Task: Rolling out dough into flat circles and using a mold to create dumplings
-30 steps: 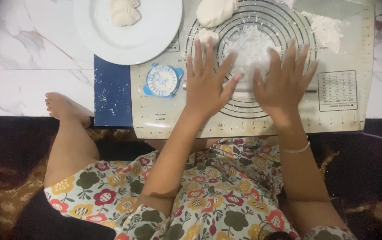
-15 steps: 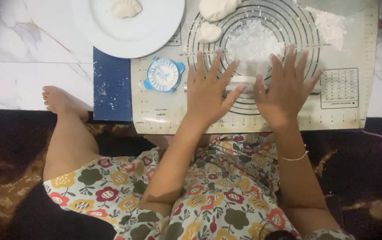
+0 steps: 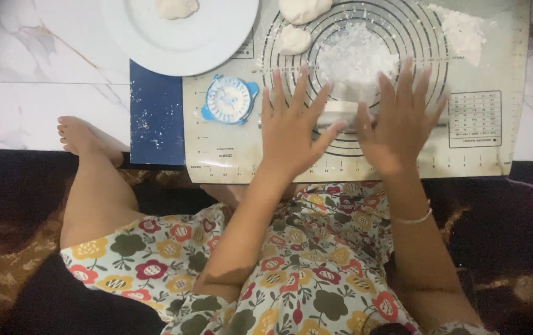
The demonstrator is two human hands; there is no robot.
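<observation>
Rolling pin (image 3: 341,110), white: lay under your flat, released left hand (image 3: 294,127) and right hand (image 3: 396,124), below floured dough (image 3: 356,59) on the pastry mat (image 3: 229,155).

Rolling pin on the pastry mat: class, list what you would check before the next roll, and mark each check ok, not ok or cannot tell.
1. Both hands on the rolling pin: ok. Left hand and right hand lie flat across it, fingers spread.
2. Pin level across the mat: ok, it runs straight from left to right.
3. Flattened dough centred in the printed rings: ok.
4. Flour within reach: ok, a flour pile lies at the mat's far right corner.
5. Spare dough balls out of the pin's path: ok, they sit beyond it to the left.
6. Dough sticking to the mat: cannot tell.
</observation>
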